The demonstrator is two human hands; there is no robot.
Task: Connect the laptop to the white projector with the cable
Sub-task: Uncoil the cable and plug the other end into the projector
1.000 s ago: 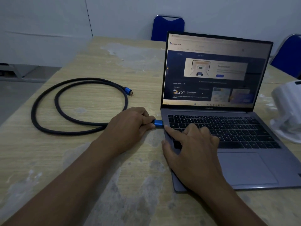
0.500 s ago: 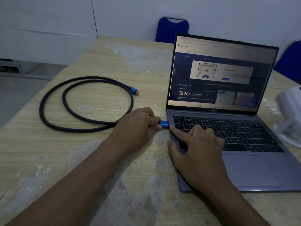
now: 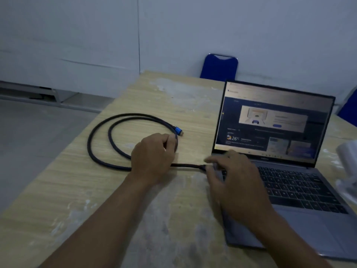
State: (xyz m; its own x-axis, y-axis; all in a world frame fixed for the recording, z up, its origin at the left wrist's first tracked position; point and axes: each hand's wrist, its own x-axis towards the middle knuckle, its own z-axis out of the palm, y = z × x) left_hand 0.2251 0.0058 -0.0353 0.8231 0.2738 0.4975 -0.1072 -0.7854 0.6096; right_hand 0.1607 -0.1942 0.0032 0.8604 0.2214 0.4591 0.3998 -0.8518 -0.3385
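Observation:
The open grey laptop (image 3: 301, 192) sits at the right with its screen lit. A black cable (image 3: 96, 151) lies coiled on the wooden table (image 3: 58, 190). One stretch of it (image 3: 185, 165) runs straight to the laptop's left edge, where my right hand (image 3: 233, 178) hides its plug. That hand is blurred, fingers apart, over the laptop's left corner. My left hand (image 3: 152, 157) curls its fingers round the cable just behind the free blue plug (image 3: 178, 130). The white projector (image 3: 347, 153) shows only partly at the right edge.
A blue chair (image 3: 219, 67) stands behind the table's far edge, and another blue chair (image 3: 349, 111) peeks out behind the laptop screen. The table's left edge drops to the grey floor (image 3: 38, 132). A white wall is behind.
My left hand has left the blue plug at the laptop's side and moved back-left to the cable's free end. My right hand has lifted and shifted toward the laptop's left edge. The view swung left.

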